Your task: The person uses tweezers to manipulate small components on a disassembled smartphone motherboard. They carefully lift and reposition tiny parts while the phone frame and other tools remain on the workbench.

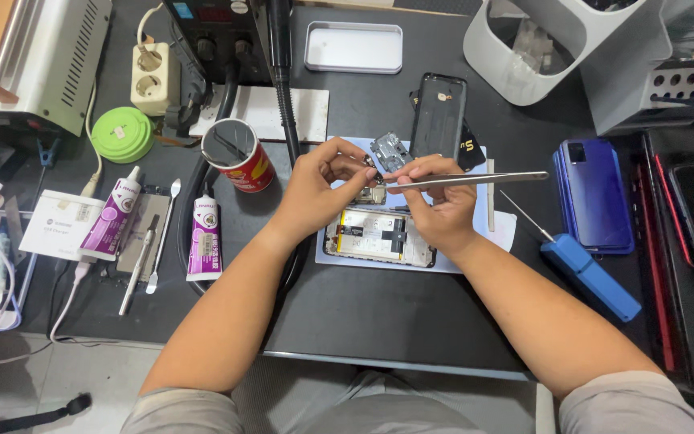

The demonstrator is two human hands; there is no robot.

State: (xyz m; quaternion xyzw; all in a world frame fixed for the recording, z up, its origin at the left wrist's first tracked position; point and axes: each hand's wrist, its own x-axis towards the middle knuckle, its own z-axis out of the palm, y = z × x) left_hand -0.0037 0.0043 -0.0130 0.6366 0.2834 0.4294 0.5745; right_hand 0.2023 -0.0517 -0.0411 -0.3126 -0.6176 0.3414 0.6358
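Right hand (441,207) is pinching metal tweezers (475,180), fingers closed, tips aimed at opened phone (379,235) lying on tabletop (347,313). Left hand (319,186) fingers are closing on small part w/ phone's top edge, prob. steadying it.

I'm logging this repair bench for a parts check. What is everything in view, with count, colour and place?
opened phone: 1, internals exposed, centre mat
tweezers: 1, silver, in right hand
phone back cover: 1, dark, behind the mat
blue phone: 1, right of the mat
screwdriver: 1, blue handle, right
glue tubes: 2, purple-white, left
red cup: 1, left of centre
metal tray: 1, silver, top
green round case: 1, upper left
left hand: over the phone's top end
right hand: grip on tweezers
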